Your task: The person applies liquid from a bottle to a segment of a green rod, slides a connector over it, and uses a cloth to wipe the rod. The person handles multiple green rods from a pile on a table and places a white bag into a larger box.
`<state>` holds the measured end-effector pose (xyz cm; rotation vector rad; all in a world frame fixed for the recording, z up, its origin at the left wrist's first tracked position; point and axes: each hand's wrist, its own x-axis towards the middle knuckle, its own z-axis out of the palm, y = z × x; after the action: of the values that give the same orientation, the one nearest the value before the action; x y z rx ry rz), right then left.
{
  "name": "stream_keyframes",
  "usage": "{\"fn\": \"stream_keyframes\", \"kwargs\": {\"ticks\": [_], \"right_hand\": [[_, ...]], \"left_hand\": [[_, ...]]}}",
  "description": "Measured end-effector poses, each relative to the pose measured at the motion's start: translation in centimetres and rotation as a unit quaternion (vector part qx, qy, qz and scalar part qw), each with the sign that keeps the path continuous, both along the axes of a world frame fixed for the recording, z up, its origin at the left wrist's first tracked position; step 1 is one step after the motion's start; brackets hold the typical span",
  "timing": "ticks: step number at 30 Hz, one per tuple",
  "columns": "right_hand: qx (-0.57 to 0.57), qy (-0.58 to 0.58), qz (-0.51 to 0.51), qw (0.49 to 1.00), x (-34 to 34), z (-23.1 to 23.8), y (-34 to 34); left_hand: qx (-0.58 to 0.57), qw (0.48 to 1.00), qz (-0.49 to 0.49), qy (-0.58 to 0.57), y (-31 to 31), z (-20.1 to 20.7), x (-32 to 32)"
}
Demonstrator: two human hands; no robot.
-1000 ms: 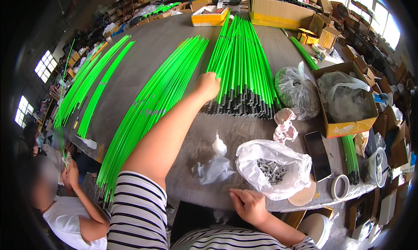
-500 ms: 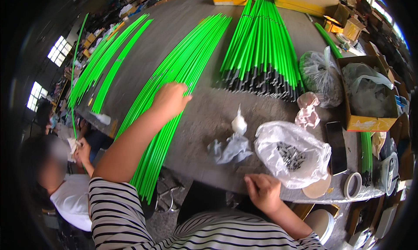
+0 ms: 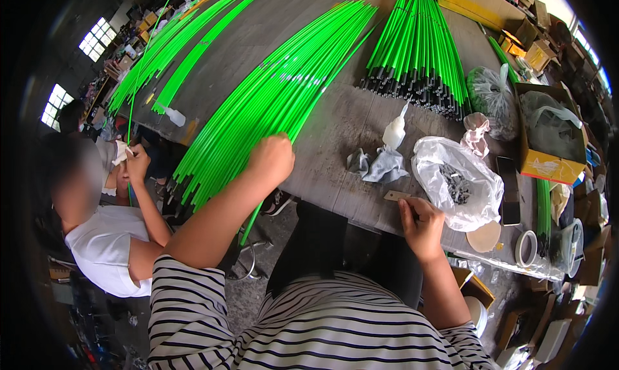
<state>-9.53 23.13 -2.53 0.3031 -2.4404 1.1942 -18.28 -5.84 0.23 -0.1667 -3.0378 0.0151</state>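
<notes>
My left hand (image 3: 272, 158) is closed round one green rod (image 3: 252, 223) at the right edge of a loose spread of green rods (image 3: 258, 106). The rod's near end sticks out past the table edge, below the hand. Dark tips show at the near left end of the spread. My right hand (image 3: 422, 227) is at the table's front edge, thumb and fingers pinched together; what they hold, if anything, cannot be made out. Beside its thumb lies a small flat tan piece (image 3: 396, 195). A white plastic bag (image 3: 429, 152) of small dark pieces sits just beyond this hand.
A white squeeze bottle (image 3: 394, 135) and grey cloth (image 3: 385, 166) lie mid-table. Behind stands a bundle of black-tipped green rods (image 3: 419, 54). At right are a phone (image 3: 509, 189), a tape roll (image 3: 526, 248) and an open carton (image 3: 554, 160). A seated person (image 3: 109, 241) works at left, holding a rod.
The view has shifted, so the table appears higher and further right. My left hand now has one rod standing apart from the spread. My right hand is now against the table edge beside the tan piece.
</notes>
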Motion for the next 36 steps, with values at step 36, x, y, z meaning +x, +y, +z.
{"fn": "stream_keyframes", "kwargs": {"ticks": [36], "right_hand": [[-0.488,-0.393,0.136,0.767,-0.8,3.2,-9.9]], "left_hand": [[0.805,0.542,0.047,-0.236,3.1,0.6,13.4]]}}
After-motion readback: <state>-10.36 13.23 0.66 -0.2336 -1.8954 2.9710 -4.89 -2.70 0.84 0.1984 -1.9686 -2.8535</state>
